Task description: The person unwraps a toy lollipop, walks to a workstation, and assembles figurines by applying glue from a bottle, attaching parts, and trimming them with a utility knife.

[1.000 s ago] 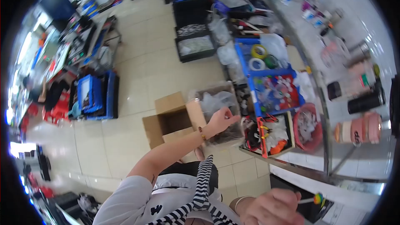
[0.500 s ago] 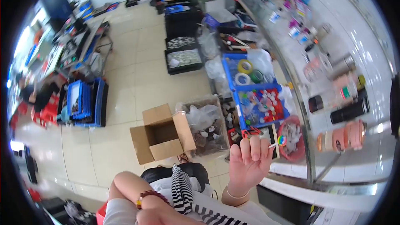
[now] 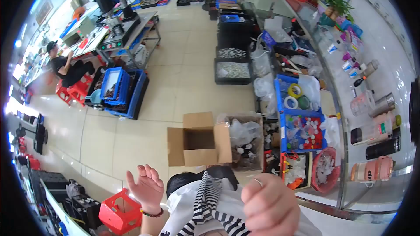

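My left hand (image 3: 148, 189) is raised at the lower left, palm showing and fingers spread, with nothing in it. A dark beaded bracelet circles its wrist. Large and close to the camera, my right hand (image 3: 271, 205) is curled into a fist at the lower right, a thin ring on one finger. What it holds, if anything, is hidden. Between the hands a black-and-white striped scarf (image 3: 209, 192) hangs over a white top. An open cardboard box (image 3: 199, 157) stands on the floor beyond my body.
A red stool (image 3: 120, 213) is beside my left forearm. Right of the box are a plastic-lined carton (image 3: 245, 159), blue bins (image 3: 282, 136) and a pink basket (image 3: 314, 185). Glass shelving (image 3: 342, 166) holds bottles. A person (image 3: 68, 67) sits at a far-left workbench.
The view has shifted left. My left arm has swung out from across my body, its hand now open. My right hand is nearer the camera; the rainbow-coloured piece on a white stick no longer shows.
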The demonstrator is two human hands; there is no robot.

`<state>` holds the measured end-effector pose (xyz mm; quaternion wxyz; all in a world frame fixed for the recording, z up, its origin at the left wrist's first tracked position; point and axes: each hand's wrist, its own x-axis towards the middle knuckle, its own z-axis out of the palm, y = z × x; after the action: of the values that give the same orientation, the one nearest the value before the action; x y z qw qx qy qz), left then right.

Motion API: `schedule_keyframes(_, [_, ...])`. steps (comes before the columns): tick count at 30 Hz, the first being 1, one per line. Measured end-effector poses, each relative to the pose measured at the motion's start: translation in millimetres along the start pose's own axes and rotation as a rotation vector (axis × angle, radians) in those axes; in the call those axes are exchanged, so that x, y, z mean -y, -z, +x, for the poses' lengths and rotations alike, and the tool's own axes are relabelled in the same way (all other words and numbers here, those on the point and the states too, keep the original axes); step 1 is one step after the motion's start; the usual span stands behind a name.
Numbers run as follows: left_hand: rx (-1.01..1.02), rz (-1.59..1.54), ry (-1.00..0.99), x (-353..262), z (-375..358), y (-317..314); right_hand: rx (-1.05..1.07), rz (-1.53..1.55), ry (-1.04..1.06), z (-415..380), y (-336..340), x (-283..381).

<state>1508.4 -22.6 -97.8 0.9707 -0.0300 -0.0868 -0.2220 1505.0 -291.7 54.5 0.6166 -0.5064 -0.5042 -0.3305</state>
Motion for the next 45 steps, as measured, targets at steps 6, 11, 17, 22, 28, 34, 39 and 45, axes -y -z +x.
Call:
schedule_keyframes(6, [-0.172,-0.104,-0.271,-15,-50,16,-0.005,-0.003,0.207,24,-47,-17])
schedule_keyframes(11, [-0.136,-0.045,-0.249,-25,-55,6,0.051,0.071,0.303,34,-79,-35])
schedule_keyframes(17, [-0.093,0.043,-0.308,-41,-78,2,0.121,0.369,0.308,45,-102,-47])
schedule_keyframes(22, [-0.148,0.021,-0.397,-40,-103,1,0.171,0.543,0.383,48,-124,-61])
schedule_keyframes(28, [-0.205,0.002,-0.46,-33,-119,5,0.08,0.486,0.271,40,-132,-51])
schedule_keyframes(34, [-0.245,0.008,-0.479,-35,-126,1,0.038,0.473,0.295,37,-139,-51])
schedule_keyframes(39, [-0.356,0.04,-0.51,-37,-130,-1,-0.003,0.397,0.444,33,-144,-58])
schedule_keyframes(45, [-0.452,0.033,-0.45,-35,-120,-5,-0.116,0.335,0.447,27,-144,-57])
